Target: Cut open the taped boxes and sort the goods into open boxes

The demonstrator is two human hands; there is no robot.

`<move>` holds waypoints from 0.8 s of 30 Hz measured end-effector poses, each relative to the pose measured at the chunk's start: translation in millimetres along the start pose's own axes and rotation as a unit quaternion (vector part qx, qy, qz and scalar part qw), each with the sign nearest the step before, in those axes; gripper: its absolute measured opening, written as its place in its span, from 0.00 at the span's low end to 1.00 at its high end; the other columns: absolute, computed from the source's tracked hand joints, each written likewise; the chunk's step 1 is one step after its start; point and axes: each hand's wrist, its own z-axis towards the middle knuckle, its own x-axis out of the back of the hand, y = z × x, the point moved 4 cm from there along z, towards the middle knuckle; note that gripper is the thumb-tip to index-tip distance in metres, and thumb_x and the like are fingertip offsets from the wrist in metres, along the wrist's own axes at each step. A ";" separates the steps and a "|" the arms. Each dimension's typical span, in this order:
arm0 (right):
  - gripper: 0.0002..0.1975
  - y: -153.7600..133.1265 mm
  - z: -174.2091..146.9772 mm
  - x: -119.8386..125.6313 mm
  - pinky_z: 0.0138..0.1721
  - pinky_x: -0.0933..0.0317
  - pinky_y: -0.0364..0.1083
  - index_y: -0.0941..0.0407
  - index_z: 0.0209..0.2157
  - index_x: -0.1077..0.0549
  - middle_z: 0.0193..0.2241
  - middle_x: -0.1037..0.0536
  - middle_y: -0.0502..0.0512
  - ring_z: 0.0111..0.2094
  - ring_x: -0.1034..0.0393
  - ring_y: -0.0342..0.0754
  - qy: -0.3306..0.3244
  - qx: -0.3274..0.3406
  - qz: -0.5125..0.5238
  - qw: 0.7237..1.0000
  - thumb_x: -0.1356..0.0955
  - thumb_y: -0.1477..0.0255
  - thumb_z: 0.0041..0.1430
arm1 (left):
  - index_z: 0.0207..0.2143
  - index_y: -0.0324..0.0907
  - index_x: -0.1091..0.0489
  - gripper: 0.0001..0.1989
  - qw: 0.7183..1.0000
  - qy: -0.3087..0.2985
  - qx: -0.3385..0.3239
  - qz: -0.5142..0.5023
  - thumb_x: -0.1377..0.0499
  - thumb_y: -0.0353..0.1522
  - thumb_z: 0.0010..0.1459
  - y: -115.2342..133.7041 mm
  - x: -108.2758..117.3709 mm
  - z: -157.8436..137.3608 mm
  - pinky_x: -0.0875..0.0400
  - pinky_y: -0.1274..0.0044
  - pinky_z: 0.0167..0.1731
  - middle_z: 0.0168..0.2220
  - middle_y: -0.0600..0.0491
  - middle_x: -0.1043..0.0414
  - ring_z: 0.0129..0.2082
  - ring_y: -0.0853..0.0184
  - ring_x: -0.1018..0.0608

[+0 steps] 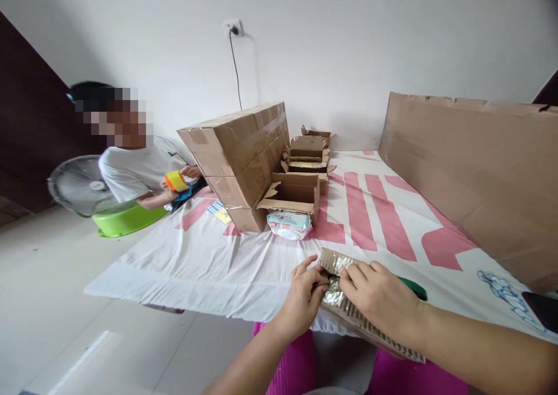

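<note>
A piece of corrugated cardboard (370, 325) with shiny tape across its end lies slanted at the near table edge, above my lap. My left hand (303, 296) grips its left end, fingers bent and thumb against the edge. From the other side my right hand (383, 296) holds the taped part, its fingers curled over the top. Behind my right wrist a green curved object (413, 288) shows in part; its kind cannot be made out. A packet of wipes (290, 225) rests on the table just beyond my hands.
Taped cardboard boxes (238, 156) form a wall at left of centre, with several open boxes (296, 191) in a row beside it. A large cardboard sheet (471, 174) stands at right, near a dark phone (540, 310). Across the table a person (135, 171) holds a yellow-orange object (175, 181).
</note>
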 end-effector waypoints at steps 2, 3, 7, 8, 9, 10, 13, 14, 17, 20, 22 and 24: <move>0.07 -1.1 1.2 -3.6 0.30 0.44 0.48 0.59 0.38 0.29 0.29 0.25 0.55 0.29 0.30 0.50 0.004 0.002 0.005 1.000 0.34 0.81 0.56 | 0.29 0.44 0.34 0.08 1.000 0.004 0.005 0.007 0.46 0.23 0.56 -0.1 0.5 0.9 0.39 0.55 0.57 0.44 0.48 0.24 0.63 0.51 0.36; 0.07 -1.3 0.7 -4.2 0.30 0.44 0.48 0.59 0.38 0.29 0.29 0.25 0.55 0.29 0.30 0.50 0.004 0.003 0.008 1.000 0.34 0.81 0.56 | 0.29 0.44 0.33 0.08 1.000 0.004 0.009 0.014 0.45 0.23 0.56 0.1 0.8 1.2 0.39 0.55 0.57 0.44 0.48 0.24 0.63 0.51 0.36; 0.10 1.6 -8.7 -1.6 0.29 0.44 0.49 0.60 0.39 0.28 0.28 0.24 0.55 0.29 0.30 0.51 -0.003 -0.001 0.003 1.000 0.33 0.80 0.53 | 0.29 0.45 0.33 0.08 0.999 0.002 0.019 0.029 0.45 0.23 0.56 1.7 0.7 3.0 0.40 0.55 0.57 0.43 0.50 0.23 0.62 0.52 0.35; 0.10 2.7 -11.5 -1.1 0.29 0.44 0.49 0.60 0.38 0.28 0.28 0.25 0.54 0.28 0.30 0.51 -0.004 -0.003 0.003 1.000 0.33 0.80 0.52 | 0.29 0.45 0.33 0.08 0.999 0.001 0.018 0.029 0.45 0.23 0.56 1.7 0.5 3.7 0.39 0.56 0.57 0.43 0.50 0.23 0.62 0.52 0.35; 0.09 3.9 -13.9 -1.0 0.29 0.44 0.49 0.59 0.37 0.28 0.27 0.25 0.54 0.27 0.30 0.51 -0.003 -0.007 0.003 1.000 0.33 0.80 0.51 | 0.29 0.45 0.33 0.08 0.999 0.003 0.017 0.027 0.45 0.23 0.56 1.2 0.2 4.2 0.39 0.56 0.56 0.44 0.49 0.24 0.62 0.52 0.34; 0.09 5.4 -15.9 -0.9 0.29 0.44 0.49 0.59 0.36 0.28 0.26 0.25 0.53 0.27 0.30 0.50 0.001 -0.013 0.003 1.000 0.33 0.81 0.51 | 0.29 0.45 0.34 0.07 1.000 0.005 0.016 0.025 0.45 0.23 0.56 0.2 0.0 4.6 0.38 0.57 0.56 0.45 0.49 0.24 0.61 0.52 0.34; 0.12 11.1 -18.6 -0.1 0.29 0.43 0.49 0.59 0.38 0.27 0.26 0.25 0.53 0.27 0.29 0.50 0.010 -0.039 -0.002 0.999 0.34 0.82 0.52 | 0.29 0.45 0.35 0.07 1.000 0.017 0.011 0.017 0.45 0.24 0.56 -4.5 -0.7 4.3 0.38 0.57 0.56 0.49 0.48 0.25 0.61 0.52 0.34; 0.13 13.0 -18.9 0.7 0.29 0.43 0.49 0.59 0.40 0.27 0.27 0.25 0.53 0.27 0.29 0.51 0.008 -0.045 -0.004 0.999 0.34 0.83 0.52 | 0.30 0.45 0.35 0.06 1.000 0.020 0.008 0.014 0.45 0.25 0.56 -6.1 -0.9 3.6 0.38 0.56 0.56 0.49 0.47 0.25 0.62 0.52 0.34; 0.15 18.0 -19.3 6.2 0.29 0.42 0.49 0.60 0.42 0.27 0.28 0.24 0.54 0.27 0.29 0.51 0.002 -0.048 -0.001 0.999 0.35 0.84 0.52 | 0.31 0.45 0.34 0.05 1.000 0.027 0.004 0.009 0.46 0.26 0.58 -9.4 -1.5 1.5 0.38 0.55 0.56 0.48 0.45 0.25 0.62 0.51 0.34; 0.15 22.1 -19.0 13.3 0.30 0.43 0.49 0.59 0.43 0.28 0.28 0.24 0.53 0.27 0.29 0.50 0.017 -0.052 0.005 0.998 0.36 0.85 0.54 | 0.33 0.45 0.33 0.05 1.000 0.026 0.013 0.010 0.46 0.27 0.60 -9.6 -2.8 0.9 0.39 0.54 0.56 0.46 0.45 0.25 0.62 0.50 0.34; 0.15 23.7 -17.1 15.0 0.30 0.43 0.49 0.59 0.43 0.28 0.29 0.24 0.53 0.28 0.30 0.49 0.030 -0.060 0.009 0.998 0.36 0.84 0.55 | 0.33 0.45 0.33 0.06 1.000 0.022 0.017 0.008 0.48 0.28 0.61 -8.3 -4.5 1.5 0.39 0.52 0.56 0.45 0.45 0.24 0.63 0.49 0.35; 0.14 22.9 -13.2 12.5 0.31 0.44 0.48 0.59 0.43 0.28 0.29 0.24 0.54 0.28 0.30 0.49 0.034 -0.058 0.013 0.998 0.35 0.83 0.56 | 0.34 0.45 0.33 0.06 1.000 0.021 0.015 0.005 0.48 0.27 0.61 -6.8 -5.9 2.1 0.40 0.52 0.57 0.45 0.44 0.24 0.64 0.50 0.36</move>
